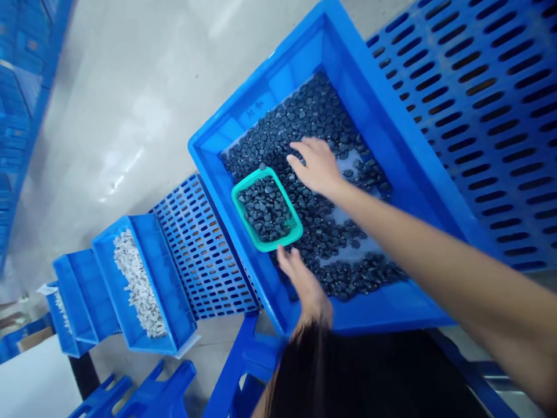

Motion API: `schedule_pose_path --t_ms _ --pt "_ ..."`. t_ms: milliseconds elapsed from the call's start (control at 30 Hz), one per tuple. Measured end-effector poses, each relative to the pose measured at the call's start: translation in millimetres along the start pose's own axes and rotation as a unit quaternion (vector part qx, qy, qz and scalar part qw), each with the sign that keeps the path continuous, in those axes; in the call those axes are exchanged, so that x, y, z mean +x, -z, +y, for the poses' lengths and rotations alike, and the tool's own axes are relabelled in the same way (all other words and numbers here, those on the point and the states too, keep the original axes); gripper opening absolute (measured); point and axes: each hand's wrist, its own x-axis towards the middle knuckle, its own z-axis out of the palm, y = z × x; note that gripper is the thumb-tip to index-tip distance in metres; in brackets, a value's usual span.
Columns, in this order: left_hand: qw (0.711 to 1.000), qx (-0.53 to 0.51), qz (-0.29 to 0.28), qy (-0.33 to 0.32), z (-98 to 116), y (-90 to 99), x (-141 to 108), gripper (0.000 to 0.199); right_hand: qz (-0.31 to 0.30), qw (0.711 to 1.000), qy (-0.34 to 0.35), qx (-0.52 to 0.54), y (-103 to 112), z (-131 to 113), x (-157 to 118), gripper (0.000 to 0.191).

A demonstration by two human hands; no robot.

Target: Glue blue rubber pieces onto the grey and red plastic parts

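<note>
A large blue bin (426, 157) holds a layer of small dark, pebble-like pieces (300, 110). On them, by the bin's left wall, a green mesh basket (297, 230) is filled with the same pieces. My right hand (317, 165) reaches over the pieces in the middle of the bin, fingers apart, somewhat blurred; no piece shows in it. Close to the basket's near corner is my left hand (302, 281), its fingers stretched toward the rim. Whether they touch the rim I cannot tell.
Left of the bin stands a slotted blue crate (195, 244), then smaller blue trays, one with white pieces (137, 284). Another slotted blue surface (491, 116) lies to the right. Blue stools (161, 389) stand at the bottom left. Blue containers (21, 116) line the far left.
</note>
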Motion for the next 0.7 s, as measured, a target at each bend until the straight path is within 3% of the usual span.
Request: schedule_pose_path --t_ms 100,200,333,500,600,700 --pt "0.997 0.067 0.034 0.029 -49 -8.9 7 0.059 -0.049 0.994 0.058 -0.080 14 33 40 0.053" --pt "0.992 0.107 0.056 -0.034 -70 -9.4 42 0.052 -0.087 0.982 0.107 -0.130 11 62 33 0.039" --pt "0.985 0.139 0.041 -0.094 -76 -4.4 64 0.036 -0.131 0.968 0.149 -0.154 4 86 -31 0.032" --pt "0.982 0.145 -0.018 -0.121 -97 4.9 37 0.025 -0.214 0.958 0.142 -0.129 2 94 -139 0.032" --pt "0.985 0.136 -0.045 -0.097 -110 15.8 25 0.017 -0.237 0.961 0.091 -0.112 2 96 -196 0.033" --pt "0.989 0.112 -0.074 -0.056 -114 25.1 20 0.010 -0.222 0.970 -0.004 -0.097 1 98 -233 0.038"
